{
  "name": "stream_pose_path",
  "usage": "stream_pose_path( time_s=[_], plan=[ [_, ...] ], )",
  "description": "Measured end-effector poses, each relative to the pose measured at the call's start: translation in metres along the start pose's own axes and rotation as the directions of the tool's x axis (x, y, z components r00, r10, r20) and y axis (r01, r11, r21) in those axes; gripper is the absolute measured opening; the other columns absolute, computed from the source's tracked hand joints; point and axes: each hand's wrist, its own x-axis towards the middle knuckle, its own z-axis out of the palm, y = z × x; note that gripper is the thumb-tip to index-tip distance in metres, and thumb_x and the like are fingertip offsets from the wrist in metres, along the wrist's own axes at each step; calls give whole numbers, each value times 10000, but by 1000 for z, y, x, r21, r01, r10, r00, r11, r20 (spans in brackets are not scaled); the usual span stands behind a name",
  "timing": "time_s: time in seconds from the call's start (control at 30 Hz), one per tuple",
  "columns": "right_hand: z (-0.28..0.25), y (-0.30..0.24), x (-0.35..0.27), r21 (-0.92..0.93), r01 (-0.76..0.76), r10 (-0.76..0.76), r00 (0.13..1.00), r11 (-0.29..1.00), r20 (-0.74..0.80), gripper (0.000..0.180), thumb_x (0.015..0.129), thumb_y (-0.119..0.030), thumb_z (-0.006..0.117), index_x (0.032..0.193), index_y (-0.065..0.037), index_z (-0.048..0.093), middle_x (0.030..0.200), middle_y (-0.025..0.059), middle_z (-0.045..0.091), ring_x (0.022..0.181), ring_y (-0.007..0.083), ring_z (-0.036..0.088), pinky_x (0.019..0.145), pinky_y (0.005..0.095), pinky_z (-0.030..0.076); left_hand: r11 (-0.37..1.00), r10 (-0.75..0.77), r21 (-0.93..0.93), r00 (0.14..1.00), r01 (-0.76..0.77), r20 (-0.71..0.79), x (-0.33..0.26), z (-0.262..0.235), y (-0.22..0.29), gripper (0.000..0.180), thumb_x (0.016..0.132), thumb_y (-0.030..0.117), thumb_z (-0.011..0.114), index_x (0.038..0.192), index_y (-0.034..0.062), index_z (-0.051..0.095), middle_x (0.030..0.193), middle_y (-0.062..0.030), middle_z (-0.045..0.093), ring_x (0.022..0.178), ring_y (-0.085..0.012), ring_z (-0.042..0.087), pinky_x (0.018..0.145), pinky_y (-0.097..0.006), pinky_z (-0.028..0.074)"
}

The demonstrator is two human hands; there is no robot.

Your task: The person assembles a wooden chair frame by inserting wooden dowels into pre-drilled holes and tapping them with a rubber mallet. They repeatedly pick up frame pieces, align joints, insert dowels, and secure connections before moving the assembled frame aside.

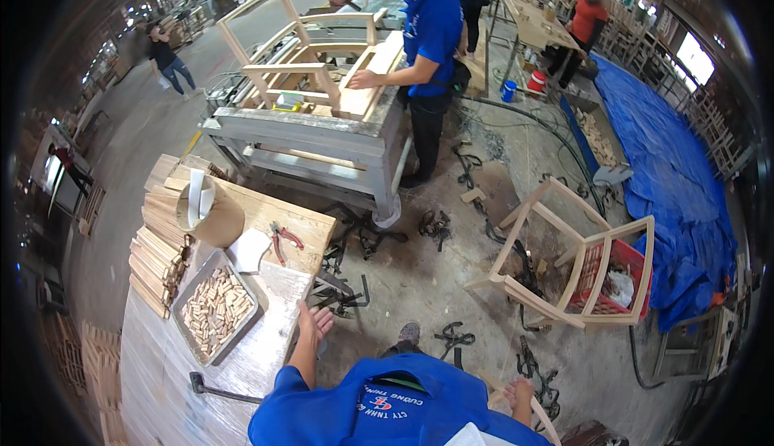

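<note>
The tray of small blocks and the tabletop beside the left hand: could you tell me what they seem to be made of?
The tray looks like dull grey sheet metal with a thin raised rim. The small blocks appear to be pale, unfinished wood. The tabletop by the left hand shines and wrinkles, so it is probably covered in clear plastic film.

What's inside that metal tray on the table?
The metal tray is filled with small pale wooden dowel pieces, heaped loosely. The tray's bottom is hidden under them. The person's left hand rests at the table edge, beside the tray.
</note>
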Motion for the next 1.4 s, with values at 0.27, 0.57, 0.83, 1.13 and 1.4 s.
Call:
stream_pose_path(
  time_s=[0.27, 0.57, 0.83, 1.13, 1.4],
  plan=[
    [51, -7, -10, -198, -2, 46, 975, 980, 219, 238, 1001, -177, 596, 1221, -88, 576, 956, 154, 661, 649, 252, 652, 447, 371, 505, 830, -106, -543, 922, -125, -373, 3, -25, -4, 1059, 907, 879, 376, 1568, 56, 291, 1406, -186, 544, 1143, -311, 641, 912, -426, 544],
    [107, 29, -43, -413, 73, 30, 971, 908, 239, 238, 987, -150, 598, 1123, 38, 652, 934, 158, 709, 763, 275, 700, 643, 373, 603, 844, -131, -527, 913, -103, -387, 15, -21, 8, 1015, 868, 904, 421, 1358, 17, 483, 1210, -113, 630, 952, -245, 665, 814, -376, 552],
    [102, 24, -49, -317, 53, -19, 994, 947, 109, 298, 988, -177, 625, 1195, 35, 657, 926, 156, 707, 729, 261, 697, 642, 361, 602, 854, -224, -520, 916, 20, -333, 22, -27, 12, 960, 847, 922, 430, 1160, 29, 594, 1028, -36, 676, 862, -202, 659, 778, -343, 553],
    [153, -21, -36, -426, 76, 13, 979, 901, 201, 253, 1015, -191, 585, 1171, 5, 622, 972, 160, 707, 692, 245, 695, 512, 344, 560, 820, -223, -572, 933, 23, -281, 29, -36, 9, 944, 835, 923, 451, 1119, 36, 608, 1009, -31, 670, 836, -188, 645, 745, -330, 558],
    [201, -38, -48, -307, 115, -19, 954, 945, 298, 228, 1024, -213, 567, 1129, -16, 613, 935, 122, 676, 654, 207, 667, 484, 318, 544, 787, -155, -615, 952, -43, -265, 28, -38, 13, 916, 829, 922, 466, 1023, 40, 623, 888, -38, 662, 766, -186, 611, 711, -325, 545]
  ],
)
